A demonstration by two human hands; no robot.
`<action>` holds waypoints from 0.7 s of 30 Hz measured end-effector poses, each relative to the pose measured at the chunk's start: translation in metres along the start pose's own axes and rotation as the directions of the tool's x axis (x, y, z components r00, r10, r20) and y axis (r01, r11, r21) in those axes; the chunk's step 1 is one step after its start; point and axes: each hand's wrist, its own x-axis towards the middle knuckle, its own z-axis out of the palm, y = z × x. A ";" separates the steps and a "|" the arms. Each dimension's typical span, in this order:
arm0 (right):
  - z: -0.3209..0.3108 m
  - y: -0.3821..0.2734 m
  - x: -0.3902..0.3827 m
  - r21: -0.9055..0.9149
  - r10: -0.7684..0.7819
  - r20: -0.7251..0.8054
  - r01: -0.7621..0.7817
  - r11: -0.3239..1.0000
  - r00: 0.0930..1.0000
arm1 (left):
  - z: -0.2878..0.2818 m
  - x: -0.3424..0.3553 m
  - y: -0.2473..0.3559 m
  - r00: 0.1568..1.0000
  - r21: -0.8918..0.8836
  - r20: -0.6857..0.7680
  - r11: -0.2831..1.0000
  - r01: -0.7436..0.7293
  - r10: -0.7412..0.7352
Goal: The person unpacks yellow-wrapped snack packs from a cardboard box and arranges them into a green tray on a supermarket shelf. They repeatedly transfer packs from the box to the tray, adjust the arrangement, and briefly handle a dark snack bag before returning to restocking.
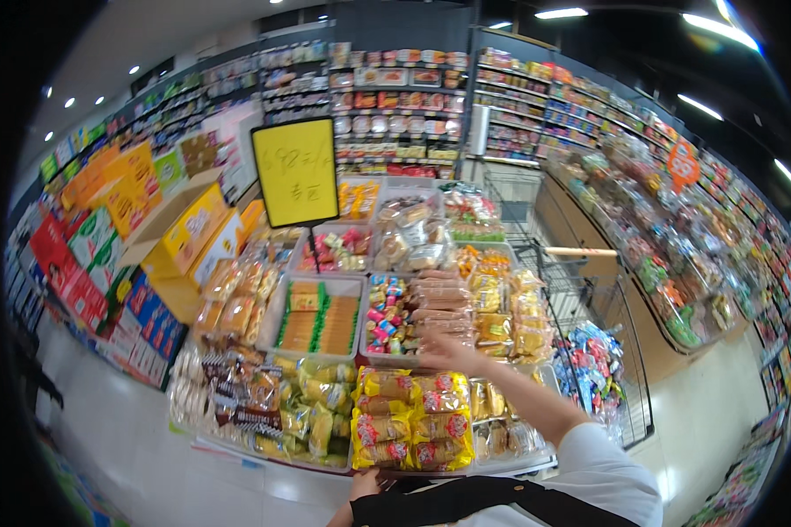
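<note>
My right hand (446,350) reaches over the display, blurred, with its fingers stretched out and nothing visible in them. It is nearest to a stack of brownish-pink, clear-wrapped packs (441,303) and a bin of colourful small wrapped sweets (388,316). Low at the display's front, my left hand (366,482) is against the near corner of the container of yellow-wrapped rolls (413,420); its fingers are mostly hidden. Left of the sweets, a clear bin (358,303) holds tan sticks on green lining.
A yellow price sign (295,171) stands on a post among the bins. Yellow cartons (185,246) are stacked at left. A wire shopping cart (620,294) with blue packets is on the right, before another heaped display (650,237). Stocked shelves line the back.
</note>
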 end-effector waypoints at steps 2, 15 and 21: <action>-0.079 -0.048 -0.024 -0.197 -0.062 -0.203 0.021 0.980 0.977 | 0.009 -0.018 0.009 0.999 -0.022 -0.022 0.999 -0.049 0.048; -0.420 -0.167 -0.261 0.083 0.201 -0.947 -0.414 0.907 0.252 | 0.003 0.012 -0.014 0.993 -0.072 0.028 0.992 -0.108 0.110; -0.377 -0.139 -0.203 0.075 0.229 -0.805 -0.289 0.954 0.548 | -0.019 0.023 -0.020 0.964 -0.158 0.237 0.984 -0.084 0.120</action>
